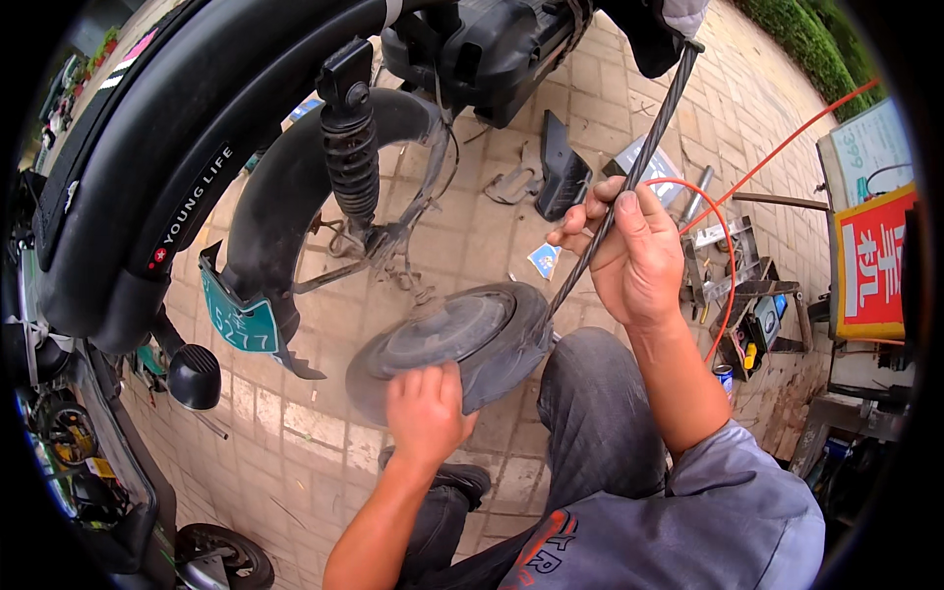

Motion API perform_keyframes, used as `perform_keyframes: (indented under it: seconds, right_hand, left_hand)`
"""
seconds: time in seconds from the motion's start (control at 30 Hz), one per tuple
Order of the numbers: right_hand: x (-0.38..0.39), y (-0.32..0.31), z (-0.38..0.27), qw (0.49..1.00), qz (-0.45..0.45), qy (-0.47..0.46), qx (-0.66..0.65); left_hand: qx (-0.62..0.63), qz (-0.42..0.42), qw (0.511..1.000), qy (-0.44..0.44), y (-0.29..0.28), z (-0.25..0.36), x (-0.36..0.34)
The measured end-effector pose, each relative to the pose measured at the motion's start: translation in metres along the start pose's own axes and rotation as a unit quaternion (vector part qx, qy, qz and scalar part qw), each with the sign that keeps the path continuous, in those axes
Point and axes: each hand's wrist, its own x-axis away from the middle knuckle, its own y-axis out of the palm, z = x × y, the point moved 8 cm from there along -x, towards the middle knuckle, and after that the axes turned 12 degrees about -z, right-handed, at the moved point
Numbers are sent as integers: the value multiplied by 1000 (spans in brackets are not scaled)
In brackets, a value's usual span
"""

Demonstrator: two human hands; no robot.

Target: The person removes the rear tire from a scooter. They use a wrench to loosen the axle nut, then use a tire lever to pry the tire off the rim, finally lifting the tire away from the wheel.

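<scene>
A black-tyred wheel [442, 339] lies tilted between my legs and the scooter, its outline slightly blurred. My left hand [429, 408] has its fingers curled over the wheel's near edge. My right hand [629, 241] grips a long dark bar with spiral grooves [664, 108], which slants down to the tyre's right side; whether its tip sits inside the tyre I cannot tell. Beyond the wheel, the scooter's black rear fender [275, 206] carries a teal plate [241, 310], beside a black coil shock absorber [349, 157] and bare metal bracket.
Black plastic parts [560, 167] and a small card [544, 258] lie on the paving. At right are a red hose [777, 128], a metal frame with tools [747, 315], a can [722, 379] and a red-yellow sign [867, 265]. Parked two-wheelers [69, 433] crowd the left.
</scene>
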Motion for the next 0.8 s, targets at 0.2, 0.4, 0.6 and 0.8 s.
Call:
perform_keyframes:
  seconds: [0.2,0.4,0.6,0.8]
  right_hand:
    - [7,4,24,996,-56,-66,-34]
    - [5,32,58,977,-131,167,-36]
    - [-18,43,74,935,-130,329,11]
    - [41,14,36,990,-112,75,-46]
  left_hand:
    - [0,10,1000,18,3,6,8]
    - [-4,11,1000,13,4,1,9]
    - [1,6,1000,12,4,7,0]
    - [14,-11,1000,-10,1,-2,-6]
